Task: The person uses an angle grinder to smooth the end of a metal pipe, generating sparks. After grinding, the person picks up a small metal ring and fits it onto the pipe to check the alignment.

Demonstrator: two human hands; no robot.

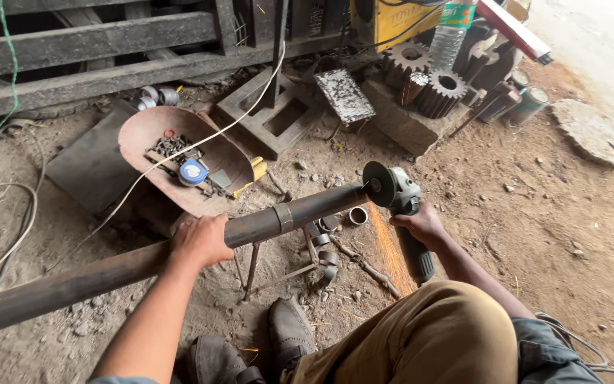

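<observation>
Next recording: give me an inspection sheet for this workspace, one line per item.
Surface: bare dirt floor with small stones.
Job's things: long rusty steel pipe resting on a low rod stand; angle grinder with its disc at the pipe end, sparks falling.
Clutter: metal pan of small parts, short pipe rings, gears, plastic bottle, cans.
Hands: left hand on top of the pipe; right hand gripping the grinder body.
Cables: white cord across the pan; loose wires at left.
Surroundings: steel beams behind, a flat stone.
</observation>
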